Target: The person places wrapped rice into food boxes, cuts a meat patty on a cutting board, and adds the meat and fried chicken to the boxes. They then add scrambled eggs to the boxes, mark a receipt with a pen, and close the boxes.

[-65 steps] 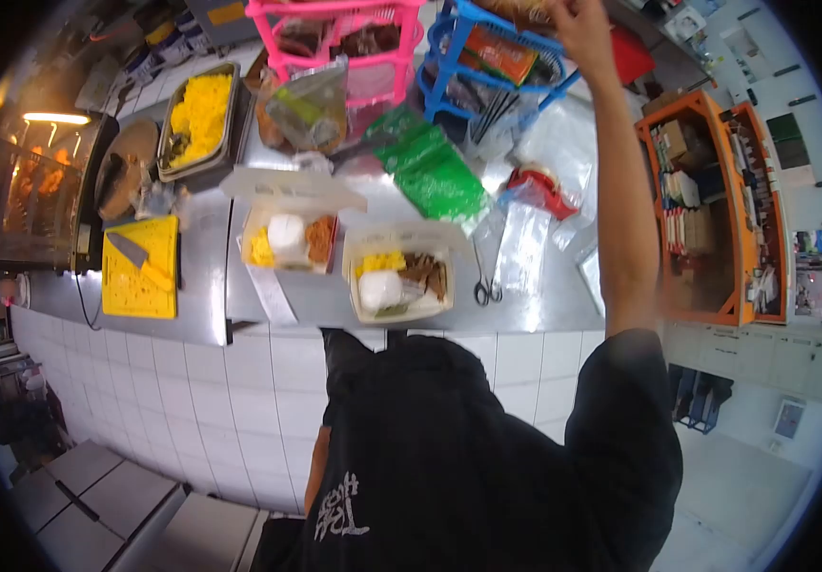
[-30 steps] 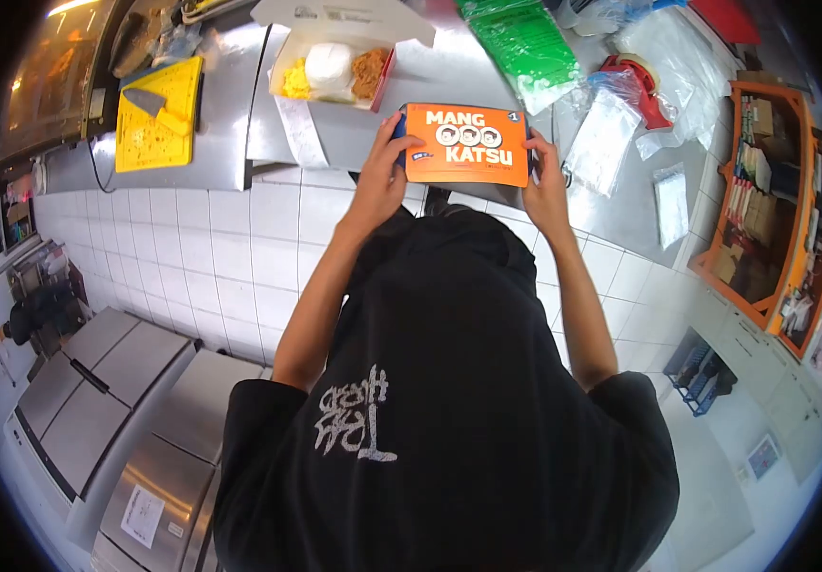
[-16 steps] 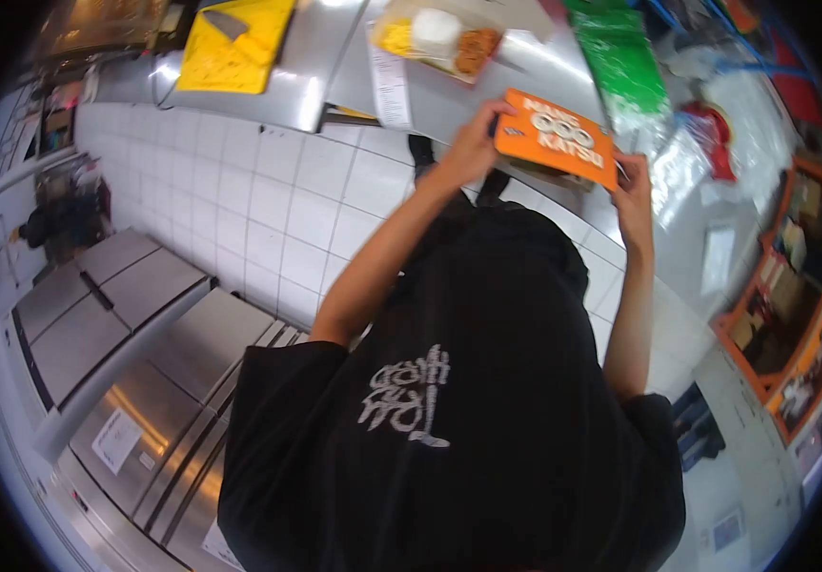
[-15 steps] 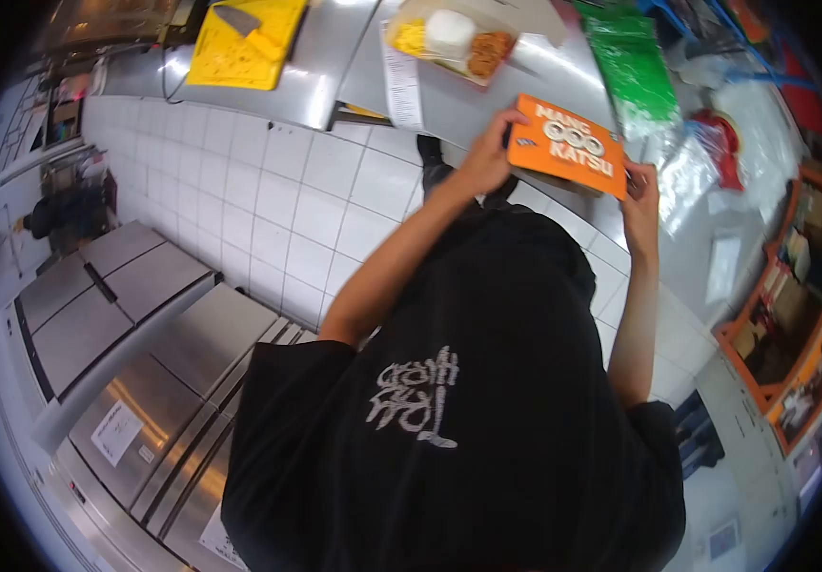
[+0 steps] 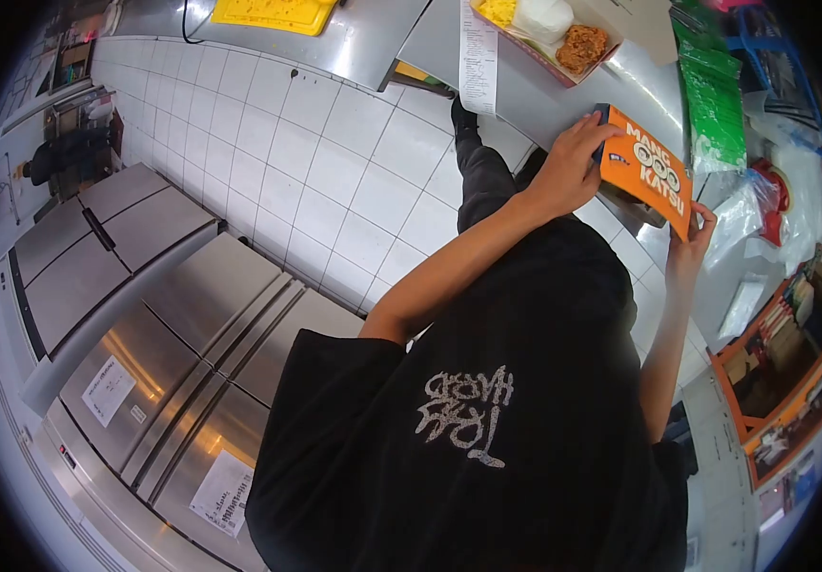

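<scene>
An orange printed box [image 5: 647, 172] is held at a tilt over the edge of the steel counter. My left hand [image 5: 571, 164] grips its left end, with the fingers over the dark edge. At the lower right corner, the fingers of my right hand [image 5: 693, 234] are closed on the box. Beyond it, an open carton [image 5: 563, 72] on the counter holds white rice [image 5: 541, 19], a browned fried piece [image 5: 582, 48] and yellow food [image 5: 498, 10]. A long printed receipt [image 5: 478, 62] lies left of the carton and hangs over the counter edge.
Green plastic packaging [image 5: 713, 91] and clear plastic bags [image 5: 801, 191] lie at the right. A yellow board [image 5: 277, 11] is at the top left. Steel refrigerator doors [image 5: 211, 315] fill the lower left. A person [image 5: 63, 157] is far left.
The view has shifted, so the counter items appear farther right and higher. The orange box has turned more steeply in my hands, and my left hand covers more of its end.
</scene>
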Motion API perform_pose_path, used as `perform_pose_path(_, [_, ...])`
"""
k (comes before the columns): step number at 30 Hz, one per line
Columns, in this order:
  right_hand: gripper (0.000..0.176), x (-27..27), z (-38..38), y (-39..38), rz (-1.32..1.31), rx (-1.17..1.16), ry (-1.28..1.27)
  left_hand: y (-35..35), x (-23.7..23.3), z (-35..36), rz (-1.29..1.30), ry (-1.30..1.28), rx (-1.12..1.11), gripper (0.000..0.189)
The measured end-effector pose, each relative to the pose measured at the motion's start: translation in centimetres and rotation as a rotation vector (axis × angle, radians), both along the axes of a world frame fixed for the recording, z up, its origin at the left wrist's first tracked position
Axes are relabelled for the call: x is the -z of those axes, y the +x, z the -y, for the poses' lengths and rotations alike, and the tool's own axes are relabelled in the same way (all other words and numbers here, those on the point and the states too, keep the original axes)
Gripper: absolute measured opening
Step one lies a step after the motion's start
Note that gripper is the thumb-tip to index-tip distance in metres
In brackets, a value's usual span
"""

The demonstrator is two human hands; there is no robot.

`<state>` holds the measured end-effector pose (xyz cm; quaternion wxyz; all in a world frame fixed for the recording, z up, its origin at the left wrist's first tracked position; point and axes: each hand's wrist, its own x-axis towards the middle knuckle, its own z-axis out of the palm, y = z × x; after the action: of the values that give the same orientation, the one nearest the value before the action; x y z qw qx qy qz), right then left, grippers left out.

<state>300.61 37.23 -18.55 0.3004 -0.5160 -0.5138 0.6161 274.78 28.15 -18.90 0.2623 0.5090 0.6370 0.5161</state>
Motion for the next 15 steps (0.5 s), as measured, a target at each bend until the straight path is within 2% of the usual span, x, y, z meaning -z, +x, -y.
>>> perform_pose_path(2, [0.043,0.7,0.0,0.7,0.131,-0.125,0.124,0.2,1.8,1.1,0.017,-0.022,0.047,0.059])
perform_pose_path(3, [0.052,0.4,0.1,0.5,0.282,-0.301,0.272,0.0,2.0,1.5,0.025,-0.047,0.103,0.067])
perform_pose_path(4, [0.052,-0.2,0.4,0.6,0.288,-0.306,0.267,-0.1,2.1,1.9,0.032,-0.051,0.1,0.067])
perform_pose_path(6, [0.063,-1.7,0.6,0.3,0.554,-0.468,0.347,-1.3,2.0,2.1,-0.097,-0.086,0.227,0.082])
perform_pose_path(7, [0.072,-2.2,0.2,0.6,0.549,-0.545,0.316,-1.8,1.6,2.4,-0.096,-0.086,0.222,0.082])
perform_pose_path(9, [0.073,-5.3,-0.3,0.1,0.618,-0.641,0.243,-2.3,0.5,3.0,-0.157,-0.169,0.318,0.089])
perform_pose_path(11, [0.074,-7.4,-0.6,-1.3,0.69,-0.724,0.171,-2.3,0.1,3.1,-0.153,-0.195,0.335,0.088])
perform_pose_path(13, [0.076,-8.0,-0.9,-2.5,0.726,-0.779,0.379,-1.6,-0.3,3.0,-0.146,-0.221,0.35,0.086])
perform_pose_path(14, [0.076,-7.9,-1.1,-2.9,0.727,-0.777,0.379,-0.8,-0.4,2.6,-0.005,-0.271,0.284,0.082])
perform_pose_path(15, [0.073,-7.7,-1.2,-3.4,0.747,-0.791,0.487,0.0,-0.3,2.5,0.139,-0.322,0.218,0.078])
